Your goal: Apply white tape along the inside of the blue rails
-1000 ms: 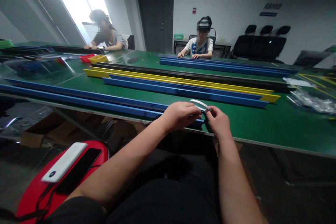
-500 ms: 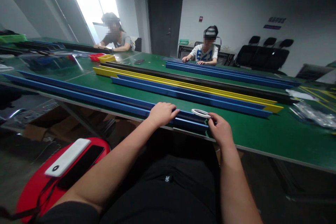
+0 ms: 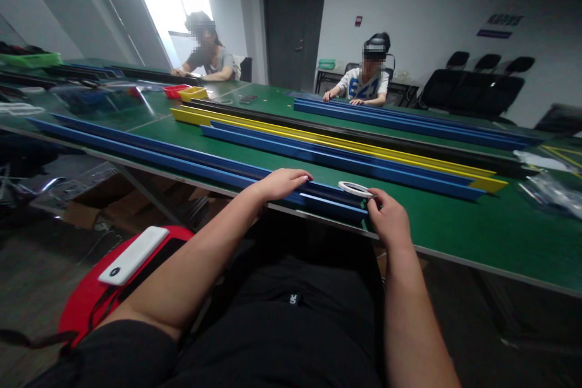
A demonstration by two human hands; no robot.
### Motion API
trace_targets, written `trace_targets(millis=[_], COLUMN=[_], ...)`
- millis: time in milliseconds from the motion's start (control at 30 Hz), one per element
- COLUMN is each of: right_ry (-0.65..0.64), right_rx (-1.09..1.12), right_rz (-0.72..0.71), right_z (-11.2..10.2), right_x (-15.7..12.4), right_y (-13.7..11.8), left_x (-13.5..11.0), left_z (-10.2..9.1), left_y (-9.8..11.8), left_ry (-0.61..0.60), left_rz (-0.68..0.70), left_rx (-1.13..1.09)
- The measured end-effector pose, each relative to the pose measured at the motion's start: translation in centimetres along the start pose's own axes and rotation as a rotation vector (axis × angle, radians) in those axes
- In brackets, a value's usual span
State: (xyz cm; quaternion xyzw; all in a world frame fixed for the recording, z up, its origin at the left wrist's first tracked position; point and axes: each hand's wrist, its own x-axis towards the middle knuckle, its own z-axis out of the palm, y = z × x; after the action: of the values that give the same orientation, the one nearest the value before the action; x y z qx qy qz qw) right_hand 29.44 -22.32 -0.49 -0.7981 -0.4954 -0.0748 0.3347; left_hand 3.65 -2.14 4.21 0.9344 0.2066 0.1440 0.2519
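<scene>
A long blue channel strip (image 3: 173, 165) with raised side walls lies along the near table edge. My left hand (image 3: 285, 184) lies over its right part, palm down, fingers stretched out toward the right. Between the thumb and fingers of my right hand (image 3: 388, 216), at the channel's right end, is the rim of a narrow white tape roll (image 3: 352, 188). The roll is tilted above the channel. Small green pieces show at the channel's end, partly behind the right hand.
Beyond lie another blue channel (image 3: 336, 160), a yellow channel (image 3: 493, 185) and black and blue strips. Two people sit across the green table (image 3: 454, 236). Plastic bags (image 3: 552, 191) lie at right. A red stool (image 3: 75, 309) with a white device (image 3: 134, 256) stands at left.
The camera view has shifted, moving the scene slightly right. My left hand's fingers look flatter and more extended over the channel. My right hand keeps its hold on the tape roll.
</scene>
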Motion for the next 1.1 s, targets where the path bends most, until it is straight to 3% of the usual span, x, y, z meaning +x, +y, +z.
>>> trace_targets(millis=[500, 800, 1100], right_ry=[0.010, -0.004, -0.038], right_rx=[-0.034, -0.035, -0.037], right_rz=[0.003, 0.028, 0.027], right_z=[0.3, 0.4, 0.5], right_x=[0.1, 0.2, 0.7], right_y=[0.0, 0.0, 0.2], left_x=[-0.1, -0.4, -0.6], left_z=[-0.7, -1.2, -1.2], left_y=[-0.5, -0.3, -0.2], left_ry=[-0.037, 0.001, 0.094], left_rz=[0.023, 0.032, 0.018], left_rx=[-0.306, -0.429, -0.338])
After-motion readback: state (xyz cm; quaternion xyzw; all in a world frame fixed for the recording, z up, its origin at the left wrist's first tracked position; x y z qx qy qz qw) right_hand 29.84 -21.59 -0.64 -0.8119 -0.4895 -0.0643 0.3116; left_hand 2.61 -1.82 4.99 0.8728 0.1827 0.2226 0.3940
